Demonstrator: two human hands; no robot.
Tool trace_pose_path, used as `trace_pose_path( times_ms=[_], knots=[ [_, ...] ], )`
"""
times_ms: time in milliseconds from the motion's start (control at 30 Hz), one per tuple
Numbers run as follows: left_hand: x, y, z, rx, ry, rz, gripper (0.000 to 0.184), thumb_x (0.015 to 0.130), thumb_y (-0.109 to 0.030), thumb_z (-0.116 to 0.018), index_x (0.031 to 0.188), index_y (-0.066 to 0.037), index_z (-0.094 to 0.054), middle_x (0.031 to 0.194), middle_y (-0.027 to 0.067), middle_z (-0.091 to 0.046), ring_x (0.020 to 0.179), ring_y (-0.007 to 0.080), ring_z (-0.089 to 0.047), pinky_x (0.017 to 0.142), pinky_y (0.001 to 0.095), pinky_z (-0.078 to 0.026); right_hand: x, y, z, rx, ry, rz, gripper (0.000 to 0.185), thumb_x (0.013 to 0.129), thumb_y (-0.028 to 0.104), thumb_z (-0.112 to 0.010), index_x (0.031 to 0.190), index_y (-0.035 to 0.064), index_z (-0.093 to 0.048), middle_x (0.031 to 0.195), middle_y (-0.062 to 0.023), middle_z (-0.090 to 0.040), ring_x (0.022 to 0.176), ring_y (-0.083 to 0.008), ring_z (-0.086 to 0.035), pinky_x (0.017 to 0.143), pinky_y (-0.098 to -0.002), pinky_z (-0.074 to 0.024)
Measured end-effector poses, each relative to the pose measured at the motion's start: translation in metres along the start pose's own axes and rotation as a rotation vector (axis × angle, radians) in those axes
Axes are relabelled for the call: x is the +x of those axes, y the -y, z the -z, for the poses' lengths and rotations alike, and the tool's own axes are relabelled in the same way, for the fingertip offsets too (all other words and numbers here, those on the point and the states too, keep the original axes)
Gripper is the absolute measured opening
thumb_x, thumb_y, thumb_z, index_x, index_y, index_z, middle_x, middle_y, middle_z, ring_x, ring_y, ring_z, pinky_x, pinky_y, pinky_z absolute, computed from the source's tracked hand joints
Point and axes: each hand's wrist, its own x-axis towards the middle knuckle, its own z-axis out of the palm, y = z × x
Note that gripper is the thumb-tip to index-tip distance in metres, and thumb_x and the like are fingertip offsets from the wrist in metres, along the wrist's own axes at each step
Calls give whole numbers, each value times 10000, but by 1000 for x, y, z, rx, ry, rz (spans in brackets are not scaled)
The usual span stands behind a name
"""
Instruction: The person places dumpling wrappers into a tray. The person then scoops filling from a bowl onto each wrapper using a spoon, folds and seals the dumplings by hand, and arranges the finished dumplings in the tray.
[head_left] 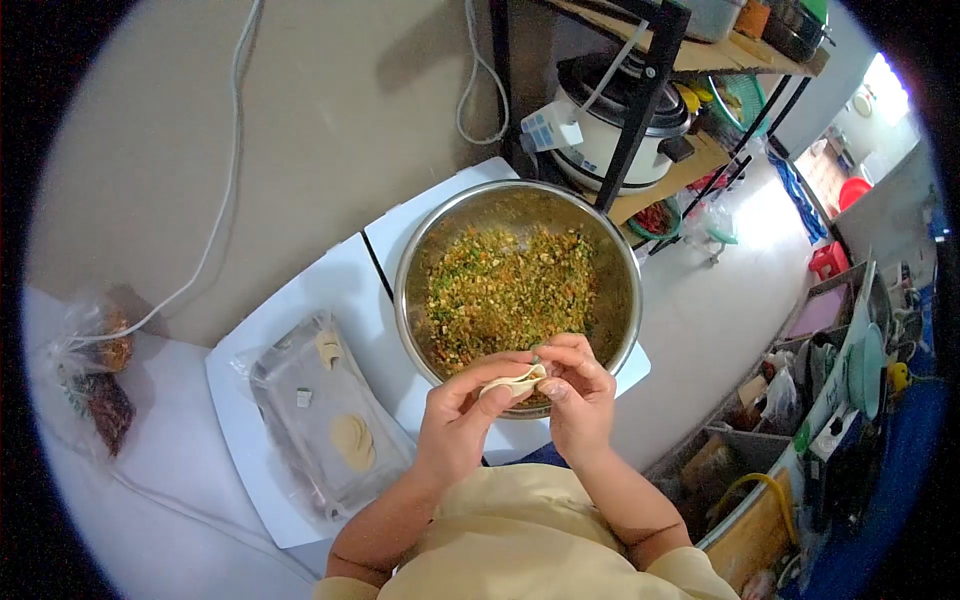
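Note:
Over the near rim of a large steel bowl, both hands hold one dumpling whose pale wrapper is folded over with its edges partly together. My left hand grips its left side, thumb in front and fingers behind. Pinching the right end of the wrapper is my right hand. Chopped filling in green, orange and yellow fills much of the bowl. Left of it lies a plastic-covered tray with a small stack of round wrappers and a shaped dumpling.
The bowl and tray stand on a white folding table. Behind the bowl, a rack holds a large cooker. Plastic bags lie at far left, and a white cable hangs along the wall. Crates and kitchenware crowd the right.

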Motion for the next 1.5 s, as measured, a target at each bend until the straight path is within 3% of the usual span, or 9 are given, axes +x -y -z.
trace_pose_path(
  times_ms=[233, 333, 400, 500, 633, 833, 1100, 1300, 1500],
  knots=[
    [1, 1, 0, -149, 15, 11, 199, 913, -66, -485, 1063, 31, -572, 1147, 157, -534, 1075, 228, -540, 946, 356, -452, 1, -10, -1, 151, -18, -62, 179, 754, 40, -663, 926, -10, -668, 977, -79, -537, 872, -153, -525, 779, -259, -421],
    [0, 1, 0, -85, -6, 53, 198, 913, -80, -491, 1060, 33, -565, 1125, 150, -550, 1049, 223, -556, 936, 354, -458, 6, -8, 4, 75, 14, -15, 160, 768, 40, -648, 919, -7, -672, 904, -73, -561, 868, -164, -536, 773, -264, -427],
    [-1, 2, 1, -41, -18, 70, 202, 914, -91, -497, 1063, 31, -558, 1112, 145, -559, 1036, 221, -563, 931, 354, -461, 8, -5, 6, -334, 40, 234, 155, 785, 51, -634, 921, -13, -671, 849, -71, -579, 837, -169, -547, 731, -262, -433],
    [2, 2, 1, -44, -18, 25, 199, 917, -120, -508, 1053, 23, -529, 1093, 137, -572, 1013, 217, -575, 919, 349, -467, 9, 1, 4, -455, 40, 301, 165, 784, 54, -637, 936, -1, -672, 825, -77, -592, 792, -175, -550, 688, -263, -434],
    [3, 1, 2, -111, -39, -11, 177, 913, -136, -526, 1016, 4, -490, 1085, 138, -573, 1001, 213, -579, 910, 345, -473, 6, 1, -1, -259, -1, 175, 161, 772, 51, -646, 926, 21, -679, 817, -86, -600, 756, -182, -551, 658, -266, -431],
    [1, 6, 2, -93, -10, 10, 184, 904, -141, -545, 1016, -9, -483, 1070, 132, -571, 1000, 205, -574, 903, 349, -481, 8, 3, 1, -536, 73, 357, 253, 762, 61, -652, 1014, 68, -685, 811, -87, -601, 762, -198, -558, 673, -288, -437],
    [1, 3, 6, -78, -54, -10, 169, 895, -112, -553, 1014, -20, -477, 1074, 128, -575, 980, 188, -578, 886, 325, -483, 7, 13, -7, -528, 113, 210, 68, 749, 78, -668, 806, 42, -659, 825, -90, -598, 771, -227, -548, 697, -302, -431],
    [0, 5, 4, -107, -27, 42, 149, 884, -66, -558, 1002, -22, -479, 1075, 112, -587, 1003, 150, -556, 884, 291, -461, 9, 7, -2, -669, 81, 403, 108, 740, 61, -666, 846, 44, -675, 821, -81, -598, 796, -226, -546, 711, -318, -425],
    [0, 4, 6, -127, -20, 14, 139, 891, -72, -553, 995, -19, -478, 1086, 121, -578, 990, 159, -559, 883, 293, -463, 10, 16, -4, -709, 128, 400, 88, 732, 77, -669, 816, 50, -668, 824, -84, -606, 802, -247, -546, 715, -335, -427]
  ],
)
